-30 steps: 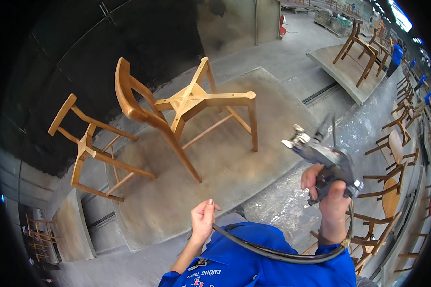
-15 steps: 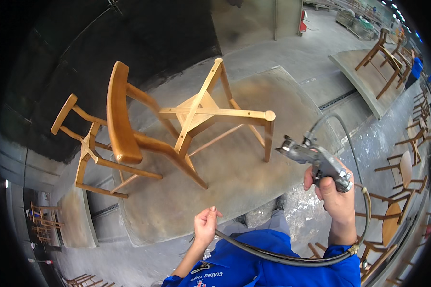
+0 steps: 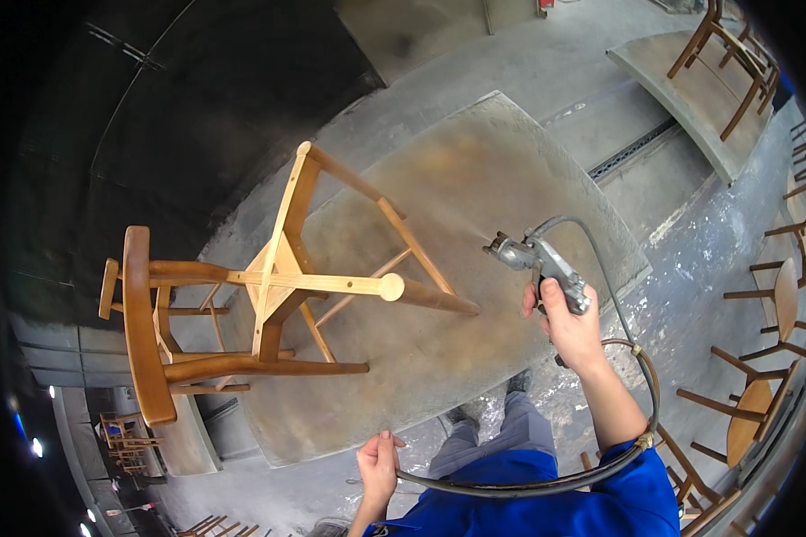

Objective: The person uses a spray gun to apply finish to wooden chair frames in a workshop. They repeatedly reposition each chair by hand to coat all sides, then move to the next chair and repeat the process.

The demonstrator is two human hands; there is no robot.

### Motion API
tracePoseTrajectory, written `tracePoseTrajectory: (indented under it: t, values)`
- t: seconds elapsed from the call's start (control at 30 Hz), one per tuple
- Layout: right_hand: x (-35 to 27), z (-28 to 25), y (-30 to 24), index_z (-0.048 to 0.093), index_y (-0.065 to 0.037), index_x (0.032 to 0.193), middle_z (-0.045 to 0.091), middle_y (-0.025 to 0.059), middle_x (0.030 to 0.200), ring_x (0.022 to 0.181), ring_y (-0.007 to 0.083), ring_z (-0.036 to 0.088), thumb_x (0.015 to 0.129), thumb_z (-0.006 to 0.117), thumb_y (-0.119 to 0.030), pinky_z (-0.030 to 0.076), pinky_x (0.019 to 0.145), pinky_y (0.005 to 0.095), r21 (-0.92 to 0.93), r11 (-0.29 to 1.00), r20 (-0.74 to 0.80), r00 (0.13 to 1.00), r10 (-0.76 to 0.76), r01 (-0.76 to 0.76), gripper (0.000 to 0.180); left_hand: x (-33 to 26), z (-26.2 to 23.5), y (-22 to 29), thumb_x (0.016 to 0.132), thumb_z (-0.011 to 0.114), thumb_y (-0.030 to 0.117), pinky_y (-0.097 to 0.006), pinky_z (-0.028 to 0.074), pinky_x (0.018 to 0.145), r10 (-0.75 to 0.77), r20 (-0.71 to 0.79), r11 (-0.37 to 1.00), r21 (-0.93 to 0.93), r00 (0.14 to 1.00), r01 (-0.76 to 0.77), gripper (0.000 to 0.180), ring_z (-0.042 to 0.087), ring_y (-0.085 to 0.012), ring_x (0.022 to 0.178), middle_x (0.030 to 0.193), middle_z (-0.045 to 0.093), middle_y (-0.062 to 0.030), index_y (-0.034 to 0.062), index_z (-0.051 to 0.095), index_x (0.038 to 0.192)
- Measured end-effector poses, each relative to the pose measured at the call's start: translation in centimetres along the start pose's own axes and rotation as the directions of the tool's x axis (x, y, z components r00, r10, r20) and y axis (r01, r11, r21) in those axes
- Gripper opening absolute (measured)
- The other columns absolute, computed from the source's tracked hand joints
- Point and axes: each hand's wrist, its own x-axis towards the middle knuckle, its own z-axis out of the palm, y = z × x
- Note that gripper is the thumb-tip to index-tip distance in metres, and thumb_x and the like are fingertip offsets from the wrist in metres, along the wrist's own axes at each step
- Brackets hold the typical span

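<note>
Head view: spray gun aimed at an upturned chair on a stained platform

Head view shows the right hand [image 3: 571, 324] closed around the grip of a grey metal spray gun [image 3: 539, 260], nozzle pointing away to that hand's left. A dark hose [image 3: 546, 481] leaves the gun, loops outward to the right of the wrist, then curves back across the person's blue top to the left hand [image 3: 378, 463], whose fingers are curled round it near the lower edge.

Left of the gun's nozzle, with a clear gap between, lies a wooden chair [image 3: 273, 286] tipped over on a flat, brown-stained platform [image 3: 475, 179]. Its legs point up and toward the right hand; the closest leg tip ends near the nozzle without touching it. The curved backrest lies farthest from both hands, beyond the platform's left edge.

Bare platform surface spreads ahead of the right hand up to the far corner. The near platform edge runs just ahead of the left hand and the person's shoes [image 3: 461, 416]. Farther right of the right hand, more wooden chairs [image 3: 761, 358] line the paint-flecked floor, well apart from the gun.
</note>
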Motion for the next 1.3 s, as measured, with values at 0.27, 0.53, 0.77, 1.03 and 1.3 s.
tracePoseTrajectory:
  t: [0.27,0.53,0.77,1.03,1.3]
  values:
    - [3.7,-3.9,6.0,0.06,-0.003,0.087,0.062,0.0019,0.07,0.065,0.0092,0.056,0.101,0.056,-0.039,0.044,0.061,0.0261,-0.058,0.976,-0.092,0.975,0.203,-0.209,0.039,-0.6,2.5,-0.1,0.105,0.051,0.027,-0.024,0.03,0.045,-0.053,-0.043,0.998,0.031,0.998,0.054,0.043,0.037,-0.0041,0.043,0.048,0.045,0.0034,-0.0021,0.064,0.076]
    - [6.0,-5.6,12.9,0.059,-0.007,0.087,0.061,0.0013,0.066,0.048,0.0045,0.047,0.1,0.055,-0.045,0.033,0.041,0.0219,-0.128,0.971,-0.228,0.958,0.172,-0.204,0.04,-0.8,2.9,-0.3,0.105,0.052,0.027,-0.024,0.03,0.045,-0.027,-0.067,0.997,0.064,0.997,0.031,0.043,0.037,-0.004,0.044,0.049,0.045,0.0035,-0.0021,0.064,0.075]
    - [-0.3,-7.7,11.3,0.061,-0.004,0.082,0.058,0.0009,0.064,0.056,0.0079,0.05,0.101,0.055,-0.039,0.039,0.054,0.026,-0.226,0.924,-0.29,0.927,0.238,-0.308,0.04,-2.3,1.6,0.2,0.104,0.052,0.025,-0.025,0.029,0.046,-0.105,-0.038,0.989,0.099,0.994,0.108,0.04,0.037,-0.0028,0.048,0.051,0.046,0.0049,0.0,0.066,0.076]
    - [-17.6,-1.6,7.9,0.062,-0.005,0.076,0.057,-0.0008,0.064,0.057,0.0064,0.047,0.101,0.057,-0.04,0.037,0.054,0.0252,-0.215,0.859,-0.216,0.88,0.422,-0.465,0.042,-2.2,-1.8,-1.7,0.103,0.054,0.029,-0.026,0.034,0.053,-0.045,0.14,0.983,0.182,0.989,0.018,0.041,0.043,-0.0059,0.057,0.059,0.052,0.0022,0.0008,0.067,0.077]
    - [-27.9,10.6,6.4,0.058,0.005,0.126,0.062,0.0036,0.079,0.074,0.0109,0.057,0.098,0.064,-0.027,0.047,0.069,0.0266,-0.042,0.939,-0.025,0.94,0.341,-0.342,0.043,-1.7,-12.0,-5.7,0.104,0.053,0.028,-0.026,0.031,0.05,0.091,0.267,0.992,0.065,0.959,-0.112,0.04,0.039,-0.0046,0.055,0.058,0.047,0.0054,0.0017,0.067,0.076]
